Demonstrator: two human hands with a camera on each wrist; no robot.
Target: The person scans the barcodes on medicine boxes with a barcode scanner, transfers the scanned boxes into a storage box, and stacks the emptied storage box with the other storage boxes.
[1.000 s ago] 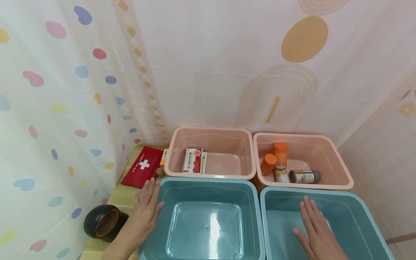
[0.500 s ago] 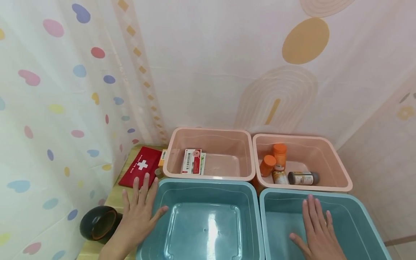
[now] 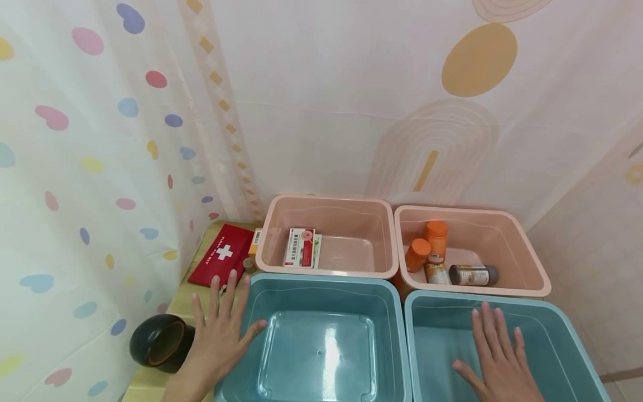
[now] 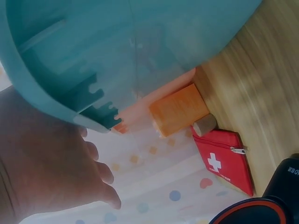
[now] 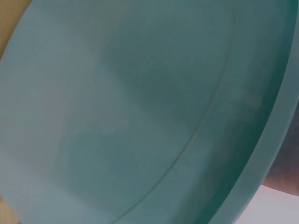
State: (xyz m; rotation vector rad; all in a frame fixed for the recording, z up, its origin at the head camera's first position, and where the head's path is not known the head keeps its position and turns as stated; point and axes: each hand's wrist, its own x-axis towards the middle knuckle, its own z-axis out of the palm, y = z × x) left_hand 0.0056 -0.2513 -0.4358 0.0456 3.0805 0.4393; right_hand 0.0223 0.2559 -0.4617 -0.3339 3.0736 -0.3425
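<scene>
My left hand (image 3: pixel 219 338), fingers spread and straight, is over the left rim of the left teal bin (image 3: pixel 321 285). It holds nothing. Over the right teal bin (image 3: pixel 417 335) my right hand (image 3: pixel 504 357) is spread too, with nothing in its fingers. Left of my left hand lies a dark round cup or bowl (image 3: pixel 150 340), tipped so its opening shows. A red first aid kit pouch (image 3: pixel 216 265) with a white cross lies just beyond my left fingertips. In the left wrist view an orange box (image 4: pixel 180 109) and a small cork-like cylinder (image 4: pixel 204 124) sit beside the pouch.
Two pink bins stand behind the teal ones. The left pink bin (image 3: pixel 351 215) contains medicine boxes (image 3: pixel 300 247); the right pink bin (image 3: pixel 507 257) has orange-capped bottles (image 3: pixel 437 240) and a dark bottle (image 3: pixel 473 274) on its side. Patterned curtains (image 3: pixel 321 111) close off the back and sides.
The fingers of my left hand have fanned apart, and those of my right have spread a little too. Bins and their contents stay put; the view has shifted slightly.
</scene>
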